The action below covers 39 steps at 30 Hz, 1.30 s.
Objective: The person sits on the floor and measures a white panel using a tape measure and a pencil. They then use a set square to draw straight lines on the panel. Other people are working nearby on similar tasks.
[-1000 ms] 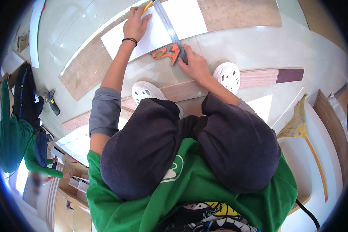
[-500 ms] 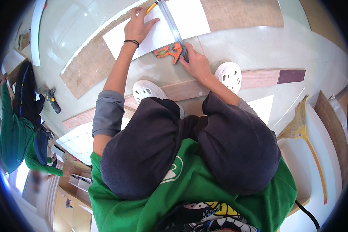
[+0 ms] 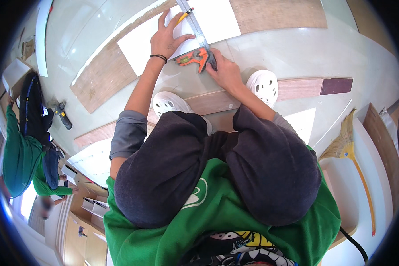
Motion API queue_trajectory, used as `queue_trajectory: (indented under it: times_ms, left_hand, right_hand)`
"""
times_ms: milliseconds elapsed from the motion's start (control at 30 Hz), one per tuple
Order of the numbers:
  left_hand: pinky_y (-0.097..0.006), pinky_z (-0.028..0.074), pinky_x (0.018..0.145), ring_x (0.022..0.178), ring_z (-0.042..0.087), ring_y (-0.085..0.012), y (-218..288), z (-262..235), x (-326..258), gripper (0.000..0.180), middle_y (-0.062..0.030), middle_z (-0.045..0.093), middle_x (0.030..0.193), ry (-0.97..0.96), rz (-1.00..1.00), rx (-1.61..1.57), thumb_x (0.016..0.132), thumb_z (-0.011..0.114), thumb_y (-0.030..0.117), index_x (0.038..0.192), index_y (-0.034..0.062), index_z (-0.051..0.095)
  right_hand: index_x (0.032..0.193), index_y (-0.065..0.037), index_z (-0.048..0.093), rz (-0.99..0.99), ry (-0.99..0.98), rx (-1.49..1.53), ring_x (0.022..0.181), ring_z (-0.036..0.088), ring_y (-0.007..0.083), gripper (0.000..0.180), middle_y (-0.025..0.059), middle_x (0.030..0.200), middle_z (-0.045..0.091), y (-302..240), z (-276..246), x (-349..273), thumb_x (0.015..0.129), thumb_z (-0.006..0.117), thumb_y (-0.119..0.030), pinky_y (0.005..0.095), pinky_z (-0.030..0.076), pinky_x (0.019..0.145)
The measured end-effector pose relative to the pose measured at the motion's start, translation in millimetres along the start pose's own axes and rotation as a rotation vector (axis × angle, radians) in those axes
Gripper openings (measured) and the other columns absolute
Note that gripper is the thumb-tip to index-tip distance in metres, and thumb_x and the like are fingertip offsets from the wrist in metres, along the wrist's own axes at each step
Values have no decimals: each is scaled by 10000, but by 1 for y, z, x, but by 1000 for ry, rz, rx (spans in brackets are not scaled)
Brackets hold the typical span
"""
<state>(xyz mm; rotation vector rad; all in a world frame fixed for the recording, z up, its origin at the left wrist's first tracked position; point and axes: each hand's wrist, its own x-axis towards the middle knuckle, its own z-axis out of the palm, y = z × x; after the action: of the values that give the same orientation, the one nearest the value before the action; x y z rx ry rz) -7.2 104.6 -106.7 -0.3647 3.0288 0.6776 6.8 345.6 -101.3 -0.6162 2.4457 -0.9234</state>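
A white sheet (image 3: 221, 22) lies over a wooden board on the floor in front of me. Across the sheet runs the steel blade of a combination square (image 3: 193, 26), its orange head with a level vial against the near edge. My right hand (image 3: 226, 71) is closed on the dark end of that head. My left hand (image 3: 165, 41), thumb stretched toward the blade, holds a yellow pencil (image 3: 182, 17) between its fingers. The pencil's dark end lies over the blade.
Near my white clogs (image 3: 262, 88) lies a long wooden strip (image 3: 295, 85). A cordless drill (image 3: 64, 117) rests on the floor at left, close to people in green (image 3: 20, 162). At right are a broom (image 3: 346, 142) and curved panels (image 3: 379, 133).
My left hand has moved right and toward me, bringing the pencil down along the blade. My right hand and the square have hardly moved. At left, a person's arm has shifted.
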Motion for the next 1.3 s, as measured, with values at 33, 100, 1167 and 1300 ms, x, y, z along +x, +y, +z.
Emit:
queue_trajectory:
  times_ms: [33, 100, 1167, 1300]
  left_hand:
    - [-394, 595, 715, 953, 691, -305, -3, 1, -1, 850, -104, 389, 1492, -1, 4, -14, 662, 786, 631, 1378, 254, 525]
    - [-390, 596, 725, 983, 685, -300, -9, 3, -2, 885, -103, 369, 1505, 12, 20, -48, 640, 797, 637, 1388, 254, 517]
    - [-395, 603, 743, 980, 697, -328, 13, -8, 4, 1034, -162, 345, 1504, -87, -64, 64, 538, 790, 738, 1430, 313, 486]
    - [-395, 604, 733, 942, 707, -331, 15, -8, 4, 1036, -165, 340, 1504, -83, -56, 77, 541, 782, 749, 1433, 316, 481]
  right_hand:
    - [1264, -123, 480, 0, -2, -2, 718, 680, 358, 455, 170, 816, 683, -1, -1, 0, 874, 659, -275, 449, 535, 600]
    - [1263, -122, 480, -1, -5, -6, 716, 681, 355, 454, 170, 811, 682, -2, -1, 1, 875, 658, -277, 450, 534, 601]
    - [1273, -97, 485, -22, 9, 6, 668, 674, 362, 503, 166, 757, 675, 2, -2, -1, 844, 684, -268, 455, 538, 583]
    - [1301, -137, 461, 13, -9, -3, 679, 674, 365, 511, 169, 773, 671, 3, -1, -2, 864, 683, -281, 451, 524, 581]
